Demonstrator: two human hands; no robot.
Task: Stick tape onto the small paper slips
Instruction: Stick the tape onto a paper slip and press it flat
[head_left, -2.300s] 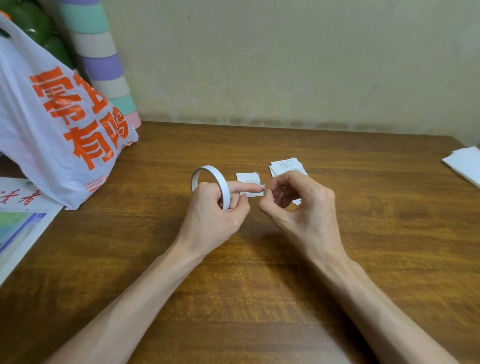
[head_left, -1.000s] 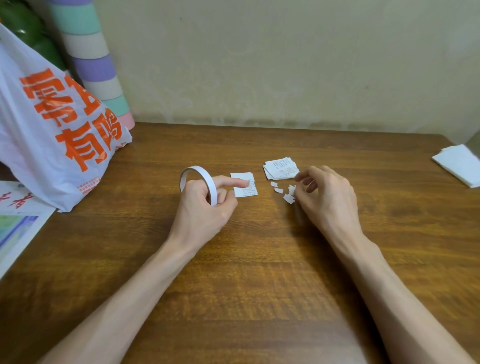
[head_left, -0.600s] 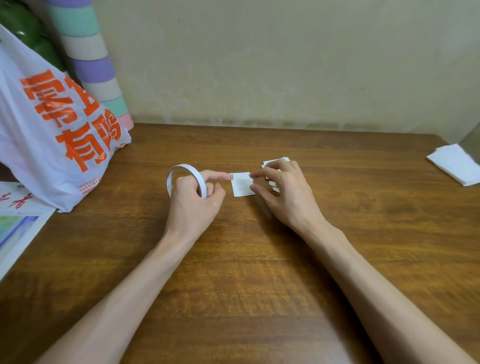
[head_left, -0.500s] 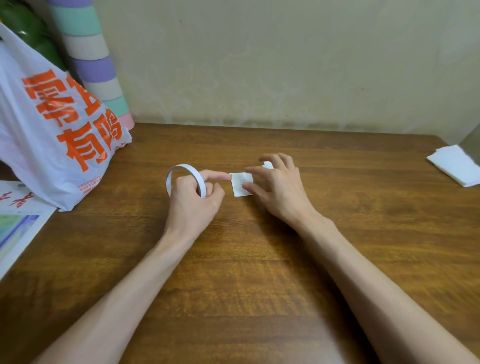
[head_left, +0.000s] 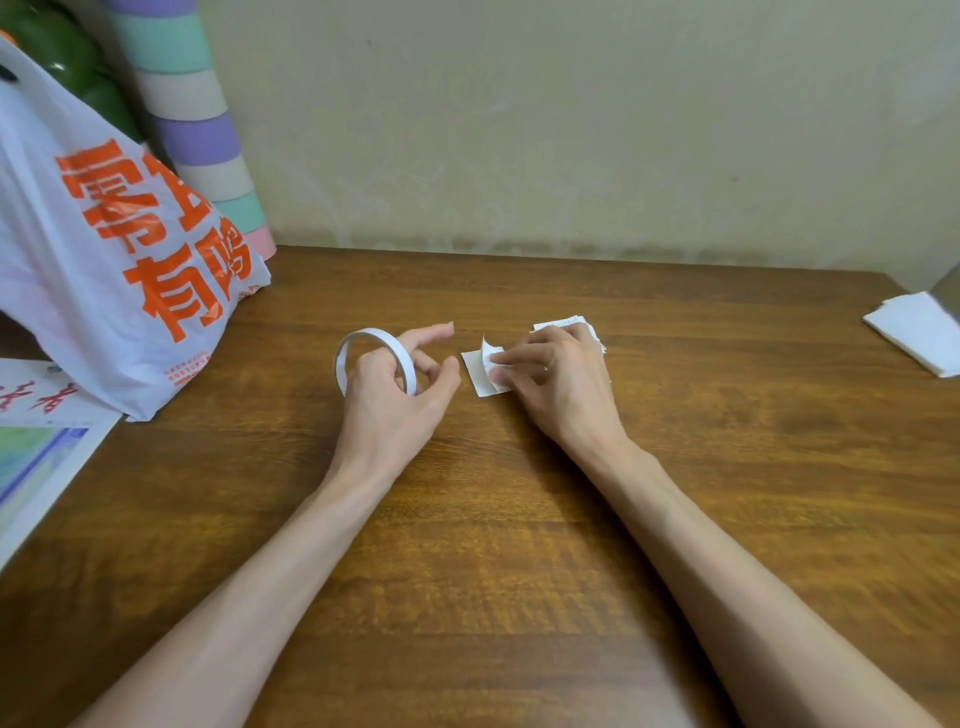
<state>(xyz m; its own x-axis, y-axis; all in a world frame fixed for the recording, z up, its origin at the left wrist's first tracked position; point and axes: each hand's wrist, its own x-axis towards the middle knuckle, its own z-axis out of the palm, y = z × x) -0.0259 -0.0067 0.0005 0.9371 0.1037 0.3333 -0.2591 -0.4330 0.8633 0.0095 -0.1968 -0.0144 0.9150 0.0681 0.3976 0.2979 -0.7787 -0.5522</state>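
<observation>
My left hand (head_left: 397, 397) grips a thin white tape roll (head_left: 375, 358) with its curled fingers through the ring, and the index finger points toward the slips. A small white paper slip (head_left: 478, 374) lies flat on the wooden table (head_left: 519, 545) just right of that hand. My right hand (head_left: 550, 387) rests over the slip's right side, and its thumb and index finger pinch a small white strip that curls up from the slip. A little stack of printed slips (head_left: 563, 326) shows behind the right hand, mostly hidden by it.
A white plastic bag (head_left: 104, 270) with orange characters stands at the left, with a striped pastel roll (head_left: 197, 119) behind it against the wall. Printed sheets (head_left: 36, 441) lie at the left edge. Folded white paper (head_left: 919, 332) sits at the far right.
My right hand came from the scraps at the right over to the single slip and now pinches a strip lifting off it. My left hand's index finger lifted away from the slip.
</observation>
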